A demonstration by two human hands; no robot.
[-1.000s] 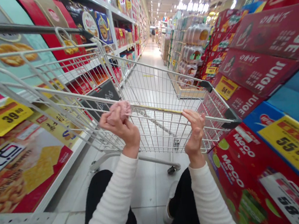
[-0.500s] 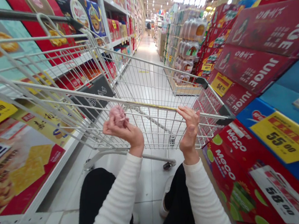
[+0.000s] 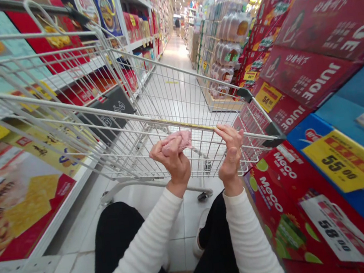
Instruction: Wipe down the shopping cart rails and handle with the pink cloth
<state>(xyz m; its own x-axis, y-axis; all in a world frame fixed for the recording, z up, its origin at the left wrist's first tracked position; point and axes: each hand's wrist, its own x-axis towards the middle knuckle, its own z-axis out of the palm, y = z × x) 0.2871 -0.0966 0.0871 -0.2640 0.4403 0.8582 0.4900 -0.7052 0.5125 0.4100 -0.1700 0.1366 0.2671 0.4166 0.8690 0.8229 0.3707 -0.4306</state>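
Pink cloth (image 3: 184, 139) in left hand (image 3: 176, 163), near right hand (image 3: 231, 153)

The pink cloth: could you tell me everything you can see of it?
The pink cloth looks soft and is crumpled, with creases showing. The left hand grips it, fingers partly hiding it, and one ragged end sticks out toward the right. It appears just below the shopping cart's yellow-striped rail; whether they touch is unclear.

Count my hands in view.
2: your left hand holds a pink bundle; your right hand rests its fingers on the cart rail. Both show plainly.
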